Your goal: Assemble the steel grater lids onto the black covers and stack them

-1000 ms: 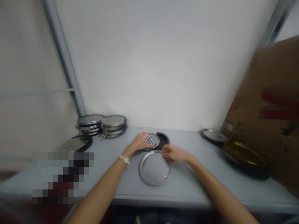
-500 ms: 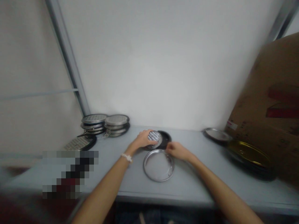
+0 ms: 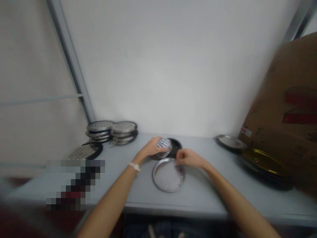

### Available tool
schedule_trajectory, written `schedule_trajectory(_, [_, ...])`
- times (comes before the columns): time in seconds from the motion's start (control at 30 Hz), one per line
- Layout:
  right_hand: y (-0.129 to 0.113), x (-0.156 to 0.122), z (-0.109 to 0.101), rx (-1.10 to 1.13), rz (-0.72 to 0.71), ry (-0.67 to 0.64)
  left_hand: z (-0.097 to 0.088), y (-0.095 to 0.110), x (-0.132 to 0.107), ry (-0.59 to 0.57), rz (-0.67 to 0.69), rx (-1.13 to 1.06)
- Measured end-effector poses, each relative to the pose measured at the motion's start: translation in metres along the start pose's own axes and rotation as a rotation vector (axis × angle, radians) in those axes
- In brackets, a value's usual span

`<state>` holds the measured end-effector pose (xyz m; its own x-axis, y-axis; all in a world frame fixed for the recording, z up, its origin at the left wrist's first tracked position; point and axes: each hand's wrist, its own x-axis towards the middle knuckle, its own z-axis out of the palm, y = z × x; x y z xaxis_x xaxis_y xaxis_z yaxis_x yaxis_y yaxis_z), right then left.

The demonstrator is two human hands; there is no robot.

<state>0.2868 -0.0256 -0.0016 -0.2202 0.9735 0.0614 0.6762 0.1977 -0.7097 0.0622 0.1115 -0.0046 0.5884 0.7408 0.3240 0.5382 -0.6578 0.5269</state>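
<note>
My left hand (image 3: 154,147), with a white beaded bracelet at the wrist, is wrapped round the edge of a perforated round metal disc (image 3: 163,144). The thumb lies across its lower side. Behind the disc a black round dish (image 3: 176,145) shows in part. My right hand (image 3: 188,158) is curled closed at the dish's right, just over the upper right rim of a silver-rimmed round tray or lid (image 3: 153,177) lying on the table. Whatever its fingertips pinch is too small and blurred to make out.
Two stacks of perforated round plates (image 3: 123,127) stand at the back left, with another plate (image 3: 84,151) nearer. On the right are a silver plate (image 3: 230,142), a gold round tray (image 3: 266,162) and a large cardboard box (image 3: 287,109). A wall rises behind the table (image 3: 203,195).
My right hand has shifted slightly, its fingers still curled near the tray's rim. My left hand keeps its grip on the perforated disc, almost unmoved.
</note>
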Motion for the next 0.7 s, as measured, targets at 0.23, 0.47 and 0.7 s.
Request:
schedule_trajectory(0.23, [-0.0007, -0.0039, -0.0055, 0.022, 0.004, -0.166, 0.0022, -0.0023, 0.0001, 0.008, -0.013, 0.044])
schedule_trajectory(0.47, [-0.0001, -0.0027, 0.0003, -0.038, 0.016, -0.151, 0.0017, -0.0002, 0.0019, 0.053, -0.024, 0.025])
schedule_trajectory(0.7, [0.0034, -0.0024, 0.0012, -0.045, 0.005, -0.180, 0.0037, -0.0030, 0.0040, 0.113, -0.093, 0.005])
